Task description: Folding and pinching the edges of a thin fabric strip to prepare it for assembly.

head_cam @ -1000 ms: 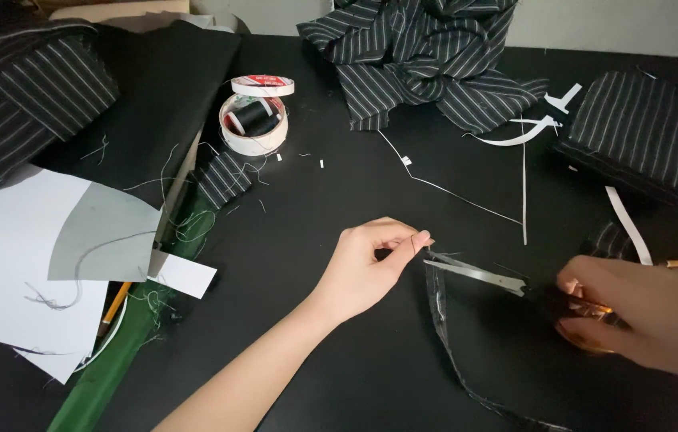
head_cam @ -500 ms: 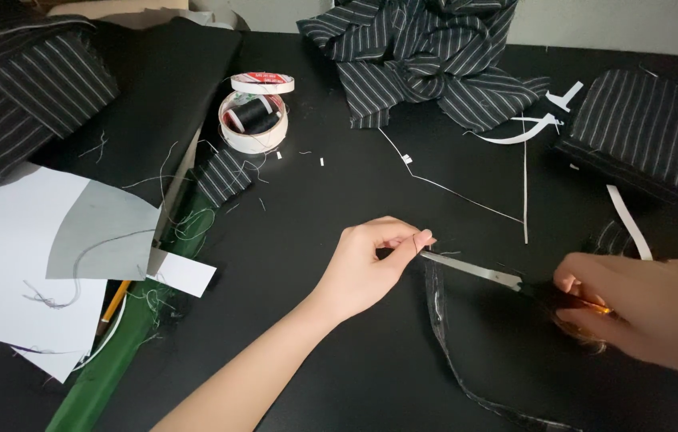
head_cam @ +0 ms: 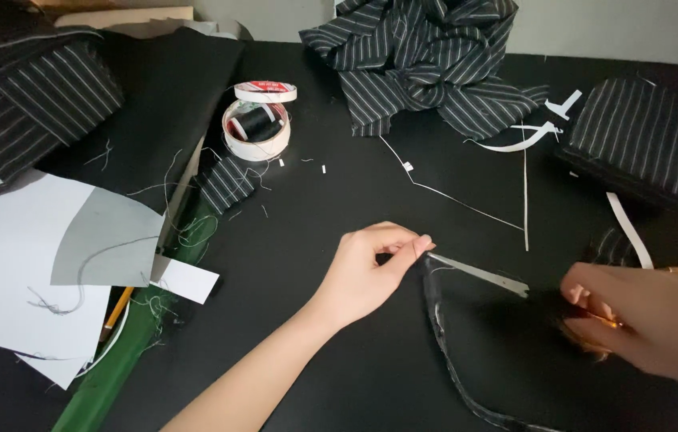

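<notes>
Big black table (head_cam: 315,264) fills the view, littered with scraps. Far centre, a heap of black pinstriped fabric (head_cam: 427,64); far left, more striped cloth (head_cam: 35,96) folded over; far right, a smaller striped stack (head_cam: 635,136). On the left lie white and grey paper sheets (head_cam: 27,264), with a green roll (head_cam: 123,352) running toward the near edge beside them. White tape rings (head_cam: 257,128) sit left of the heap, a black thread spool inside the lower ring.

Now the action, near right — a piece of black fabric (head_cam: 507,360) lies flat, its curved edge catching light. The left hand (head_cam: 371,268) has thumb and fingertip pressed together, pinching that fabric's far-left corner and lifting it slightly. The right hand (head_cam: 651,320) is wrapped around the orange handles of scissors (head_cam: 499,278) — blades point left toward the pinched corner, tip just beside the left fingertips. Blades look nearly together; the hand is blurred. White strips (head_cam: 627,224) and thin threads lie scattered further off.
</notes>
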